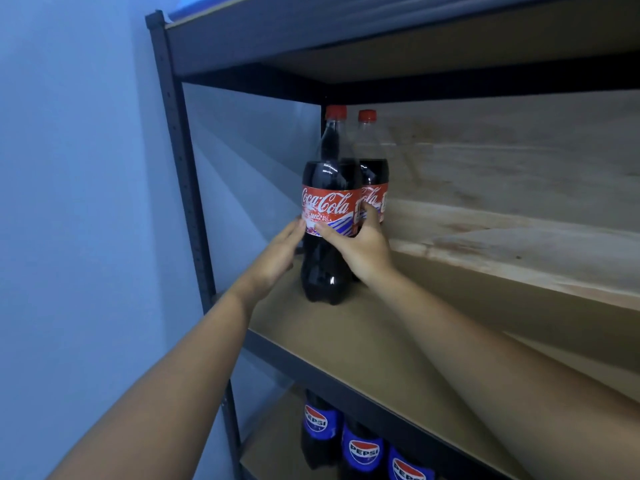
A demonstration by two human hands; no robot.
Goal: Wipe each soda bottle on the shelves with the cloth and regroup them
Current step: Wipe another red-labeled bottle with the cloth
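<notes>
Both hands are on the front Coca-Cola bottle (327, 216): the right hand (360, 245) wraps round its right side at label height, thumb across the front of the label and fingers curled behind, between it and the second bottle. The left hand (280, 252) lies against the bottle's left side with fingers fairly straight, tips touching the label edge, pressing rather than clasping. The bottle stands upright on the middle shelf board (363, 341), near its left end and close to the front edge. At about one o'clock from it, touching or just behind, stands a second Coca-Cola bottle (374, 168), also upright, red cap on. The rest of that shelf runs off toward three o'clock, pale and stained wood at the back. A dark metal upright (187, 188) of the rack rises at nine o'clock, against a bluish wall (76, 202). Down at six o'clock, on the shelf below, three Pepsi bottles (363, 452) stand in a row.
</notes>
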